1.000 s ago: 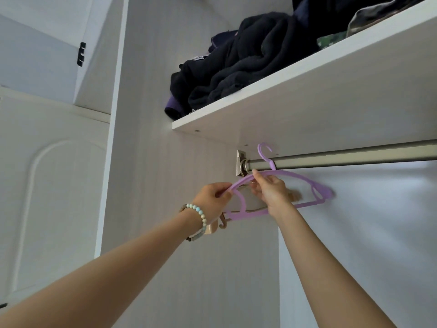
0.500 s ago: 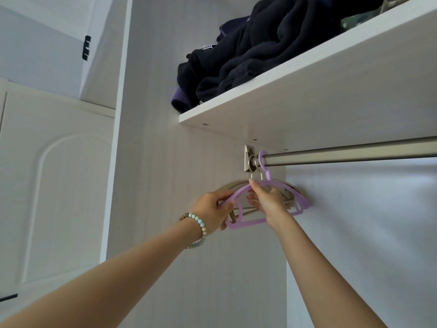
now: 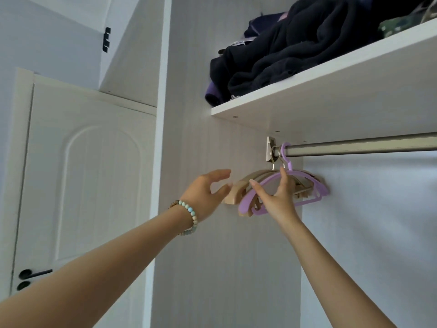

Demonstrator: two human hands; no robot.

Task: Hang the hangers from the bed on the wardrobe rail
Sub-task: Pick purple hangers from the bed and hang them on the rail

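Hanging step for the lilac plastic hanger (image 3: 322, 189) judged complete. Its hook sits over the brushed-metal wardrobe rail (image 3: 354, 147) at the rail's left end, centre-right of the frame, just beside the metal wall bracket (image 3: 270, 147).

Change log:
- 1 s ago: hook over the rail a little right of the bracket, both hands gripping the hanger's shoulders.
- 0.5 s ago: hanger slid up against the bracket, both hands still on it.
- Now: left hand (image 3: 205, 192), mid-frame, has let go. Its fingers are spread and it holds nothing; its thumb tip lies just beside the end of a beige hanger (image 3: 233, 195), contact cannot be told.
- Now: right hand (image 3: 276, 197) has uncurled. Its fingers are straight, 1 fingertip touches the hanger's neck under the hook, and nothing is clasped.

At least 2 beige hangers hang directly behind the lilac one.

Reading: the rail now appears to carry the hanger's weight and the right hand only steadies it. The bed is out of view, so the count of hangers left cannot be told.
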